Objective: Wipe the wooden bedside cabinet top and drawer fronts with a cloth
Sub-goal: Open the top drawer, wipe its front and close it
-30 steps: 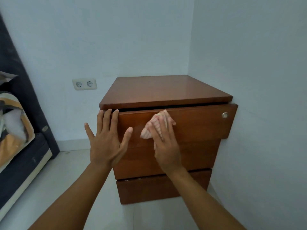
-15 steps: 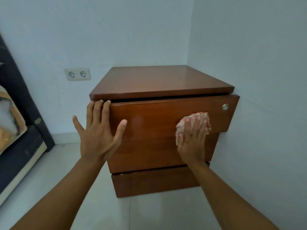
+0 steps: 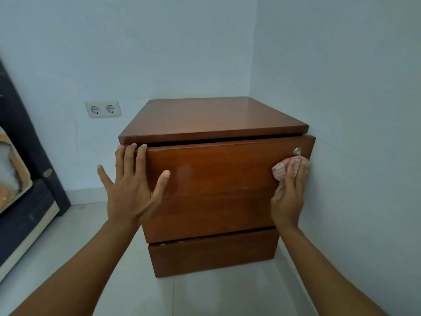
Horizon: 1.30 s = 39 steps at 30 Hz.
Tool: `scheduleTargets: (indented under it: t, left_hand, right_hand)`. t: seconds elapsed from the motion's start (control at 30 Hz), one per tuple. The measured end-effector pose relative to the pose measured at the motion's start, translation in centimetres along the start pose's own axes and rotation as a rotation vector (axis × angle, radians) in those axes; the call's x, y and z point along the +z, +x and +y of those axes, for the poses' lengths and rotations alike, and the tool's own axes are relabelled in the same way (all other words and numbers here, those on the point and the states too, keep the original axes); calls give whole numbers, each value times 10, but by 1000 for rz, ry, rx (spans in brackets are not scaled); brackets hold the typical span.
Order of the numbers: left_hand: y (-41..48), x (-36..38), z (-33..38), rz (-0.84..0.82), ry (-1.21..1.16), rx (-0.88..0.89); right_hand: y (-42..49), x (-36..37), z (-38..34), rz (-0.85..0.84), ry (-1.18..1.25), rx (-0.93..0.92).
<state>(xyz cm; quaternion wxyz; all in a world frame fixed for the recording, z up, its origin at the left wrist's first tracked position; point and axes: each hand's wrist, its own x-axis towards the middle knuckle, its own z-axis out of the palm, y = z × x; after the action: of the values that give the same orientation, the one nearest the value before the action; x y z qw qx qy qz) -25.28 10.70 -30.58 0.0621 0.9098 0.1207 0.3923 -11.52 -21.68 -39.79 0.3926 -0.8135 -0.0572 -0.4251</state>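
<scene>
The wooden bedside cabinet [image 3: 211, 117] stands in the room's corner with three drawer fronts. Its top drawer front [image 3: 216, 167] sticks out slightly and carries a round metal lock [image 3: 297, 151] at its upper right. My right hand [image 3: 288, 195] presses a pink checked cloth [image 3: 281, 171] flat against the right end of that drawer front, just below the lock, fingers straight. My left hand [image 3: 131, 188] lies spread and flat on the drawer front's left end, its fingertips at the upper left corner.
The right wall [image 3: 353, 133] runs close beside the cabinet. A double wall socket [image 3: 103, 109] sits on the back wall at left. A dark bed frame and mattress [image 3: 25, 201] stand at the far left. Pale floor tiles [image 3: 205, 297] lie below.
My right hand has slid the cloth rightward along the top drawer front, from its middle to its right end. My left hand has stayed on the left end.
</scene>
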Motion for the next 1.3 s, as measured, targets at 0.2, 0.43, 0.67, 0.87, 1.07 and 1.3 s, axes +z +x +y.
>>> scheduleTargets:
  t: [0.2,0.43,0.67,0.87,1.07,1.3]
  left_hand:
    - [0,1,-1,-5,-3,-2]
    - [1,2,0,13,-18,-5]
    - [1,1,1,-2,-19,-20]
    - [0,-8,-1,-72,4,-14]
    - [2,-13,-2,-79,-6,-4]
    - [4,-6,0,-75,2,-9]
  right_hand:
    - [2,18,-109,-174,7,-564]
    - [29,16,-80,-199,-235,-525]
    - [85,-34,-6,-108,-264,-265]
    - [90,-42,-19,-138,-213,-154]
    - [85,-25,-40,-72,-152,-31]
    - [66,-14,-30,-73,-108,31]
